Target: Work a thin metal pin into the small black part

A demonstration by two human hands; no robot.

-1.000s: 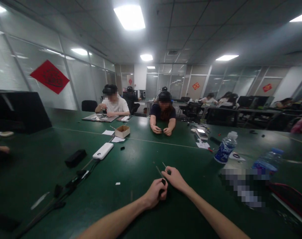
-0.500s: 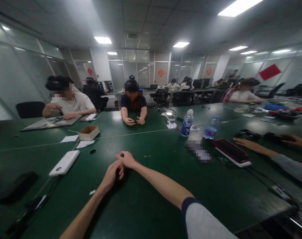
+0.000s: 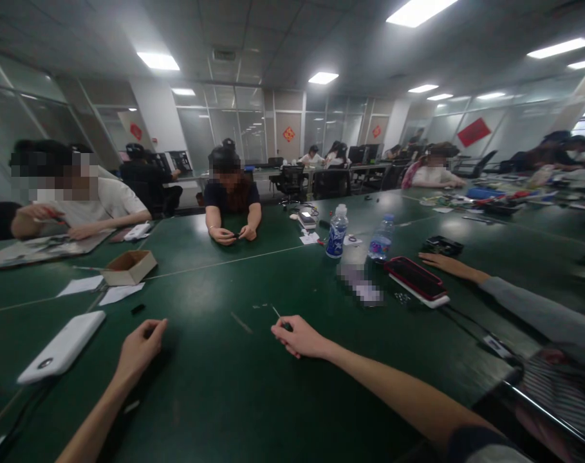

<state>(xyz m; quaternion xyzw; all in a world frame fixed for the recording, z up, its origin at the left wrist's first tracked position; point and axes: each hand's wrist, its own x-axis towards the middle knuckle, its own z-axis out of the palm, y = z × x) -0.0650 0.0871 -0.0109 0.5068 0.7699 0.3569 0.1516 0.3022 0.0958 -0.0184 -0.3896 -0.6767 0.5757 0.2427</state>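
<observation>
The right hand (image 3: 299, 335) lay on the green table (image 3: 253, 411) a little in from the near edge, about midway along it. Its fingers were curled in tight and pinched the thin rod (image 3: 275, 312), which stuck out past the fingertips, slanting up and away toward the far edge. A small dark piece (image 3: 286, 326) showed just at those fingertips; what it was could not be told.

The left hand (image 3: 140, 350) rested well apart from the right, nearer the table's left end. It was half curled with thumb and forefinger stretched forward, and whether anything sat between them could not be made out. Just to its left lay a white power bank (image 3: 63, 347), and beyond it a small black part (image 3: 138, 308).

Between the two hands a second thin stick (image 3: 241, 323) lay flat on the table. Farther toward the far left were paper slips (image 3: 121, 293) and an open cardboard box (image 3: 129, 267). Toward the right end stood two water bottles (image 3: 337, 231), with a red-edged black case (image 3: 417, 281) near them and another person's hand (image 3: 444, 262) flat beside it. A person in a dark top (image 3: 232, 199) leaned on the far edge, both hands together
</observation>
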